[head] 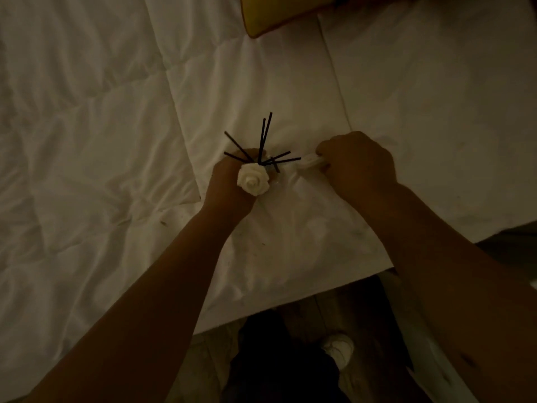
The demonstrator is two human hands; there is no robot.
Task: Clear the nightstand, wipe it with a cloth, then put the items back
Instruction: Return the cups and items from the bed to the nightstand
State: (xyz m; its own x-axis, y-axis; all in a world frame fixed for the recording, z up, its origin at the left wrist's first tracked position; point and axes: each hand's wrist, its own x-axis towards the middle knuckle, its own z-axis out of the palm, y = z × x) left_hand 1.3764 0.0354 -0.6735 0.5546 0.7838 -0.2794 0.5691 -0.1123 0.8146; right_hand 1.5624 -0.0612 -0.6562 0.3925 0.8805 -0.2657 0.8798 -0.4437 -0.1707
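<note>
Over a white bed (96, 141), my left hand (229, 184) grips a reed diffuser (263, 158) with several black sticks fanning upward and a white rose (253, 179) on it. The diffuser's glass body is mostly hidden by my fingers. Just to its right, my right hand (357, 164) is curled round a small white object (309, 162), possibly a cloth or cable, lying against the sheet. The two hands are close together, near the bed's front edge. The nightstand is not in view.
A yellow pillow (270, 16) lies at the top of the bed. A white pillow or folded sheet (436, 112) covers the right side. Below the bed edge are the wooden floor (334, 312), my dark clothing and a white shoe (340, 347).
</note>
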